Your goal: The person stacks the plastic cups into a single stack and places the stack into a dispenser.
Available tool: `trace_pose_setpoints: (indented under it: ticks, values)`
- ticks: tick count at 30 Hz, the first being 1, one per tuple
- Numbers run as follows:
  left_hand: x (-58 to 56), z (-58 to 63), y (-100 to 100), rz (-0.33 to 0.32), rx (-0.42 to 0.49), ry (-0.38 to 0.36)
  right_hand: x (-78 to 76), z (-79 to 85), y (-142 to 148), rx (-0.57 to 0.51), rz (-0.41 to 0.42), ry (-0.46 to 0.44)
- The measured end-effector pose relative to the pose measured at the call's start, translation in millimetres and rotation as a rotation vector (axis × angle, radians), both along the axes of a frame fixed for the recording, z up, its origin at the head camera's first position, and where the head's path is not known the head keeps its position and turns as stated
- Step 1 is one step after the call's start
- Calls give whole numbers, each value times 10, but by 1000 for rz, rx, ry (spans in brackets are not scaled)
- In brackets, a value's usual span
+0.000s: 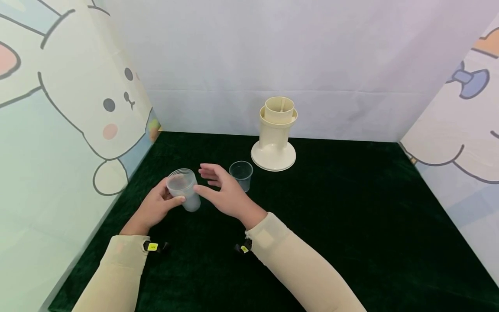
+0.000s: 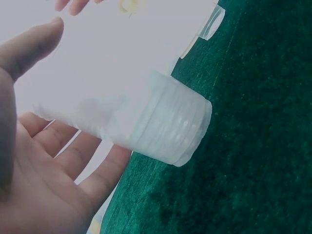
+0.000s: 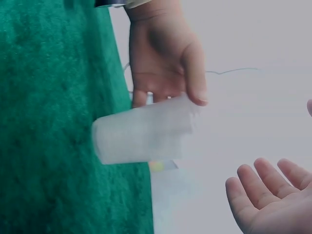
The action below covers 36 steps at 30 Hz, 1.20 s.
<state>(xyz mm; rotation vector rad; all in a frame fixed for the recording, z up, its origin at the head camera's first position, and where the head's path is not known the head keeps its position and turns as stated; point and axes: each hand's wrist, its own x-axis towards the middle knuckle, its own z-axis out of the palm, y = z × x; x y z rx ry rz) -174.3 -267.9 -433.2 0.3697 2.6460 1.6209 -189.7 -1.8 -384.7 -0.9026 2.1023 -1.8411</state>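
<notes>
My left hand (image 1: 150,209) grips a stack of nested translucent plastic cups (image 1: 192,202), thumb on the near side and fingers around the other. The stack tilts, its ridged rims up and to the left. In the left wrist view the lower cups (image 2: 170,122) stick out beyond the fingers. My right hand (image 1: 228,195) is held just right of the stack with fingers extended and nothing in it. In the right wrist view its fingers (image 3: 261,187) stand apart from the cups. A single clear cup (image 1: 244,178) stands upright behind the right hand, partly hidden by it.
A cream cylindrical holder (image 1: 273,138) with a round flared base and an inner tube stands at the back of the dark green cloth-covered table (image 1: 351,208). A pale curtain (image 1: 234,56) hangs behind; cartoon-printed panels (image 1: 78,108) flank both sides.
</notes>
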Motion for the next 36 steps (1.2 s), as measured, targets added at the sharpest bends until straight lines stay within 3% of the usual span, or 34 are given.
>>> trace_pose_setpoints:
  ticks: [11,26,36]
  values:
    - [-14,3,-8,-10,-1,4,8,91,272,-37,-51,38]
    - [-14,-15,-41,-33,23,-2,-45,55,607,-119,-96,60]
    - [-24,-50,-66,-25,33,-22,-143,37,881,-173,-177,77]
